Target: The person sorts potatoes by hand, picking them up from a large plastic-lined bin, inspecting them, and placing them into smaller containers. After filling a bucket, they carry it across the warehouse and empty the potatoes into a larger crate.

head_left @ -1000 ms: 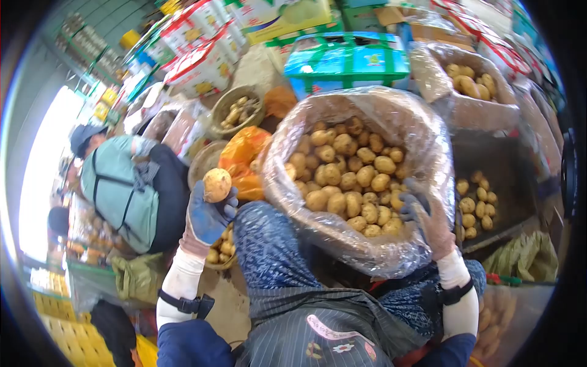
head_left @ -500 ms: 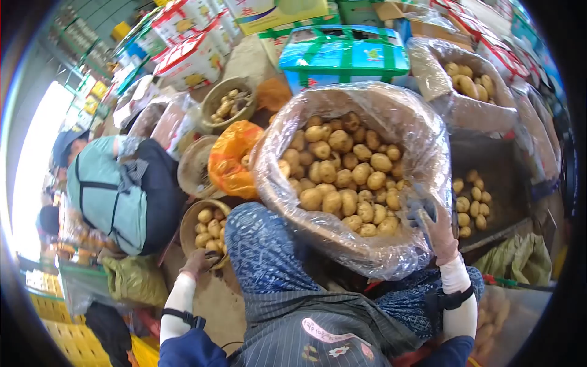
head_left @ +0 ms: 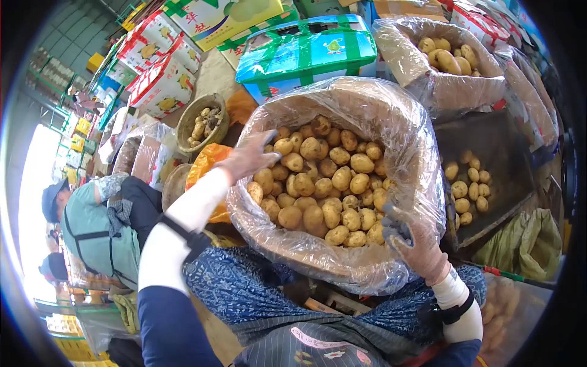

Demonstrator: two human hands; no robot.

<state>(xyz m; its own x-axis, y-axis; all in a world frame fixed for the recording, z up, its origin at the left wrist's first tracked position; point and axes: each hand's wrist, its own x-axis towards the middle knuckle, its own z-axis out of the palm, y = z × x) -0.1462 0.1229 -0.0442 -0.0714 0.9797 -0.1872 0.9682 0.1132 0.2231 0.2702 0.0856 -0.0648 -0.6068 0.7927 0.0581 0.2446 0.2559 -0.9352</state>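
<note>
A carton lined with clear plastic (head_left: 342,260) stands in front of my knees, filled with potatoes (head_left: 341,178). My left hand (head_left: 251,158), in a pale glove, reaches over the carton's left rim with its fingers stretched toward the potatoes; nothing shows in it. Beside the carton's right inner wall is my right hand (head_left: 419,244), in a glove with grey fingers. Its fingers are slightly bent and apart, near the potatoes at the lower right, and I see nothing held. Under my left forearm an orange bag (head_left: 211,164) is partly hidden.
A dark tray (head_left: 489,137) with loose potatoes lies to the right. Behind stand a blue carton (head_left: 306,58) with green tape and another potato carton (head_left: 468,92). A round basket (head_left: 182,131) sits at the back left. A person in a green top (head_left: 98,226) bends at the left.
My left hand has left the potato basket at the lower left and moved up and right to the carton. My right hand has moved slightly down and left. The view has shifted.
</note>
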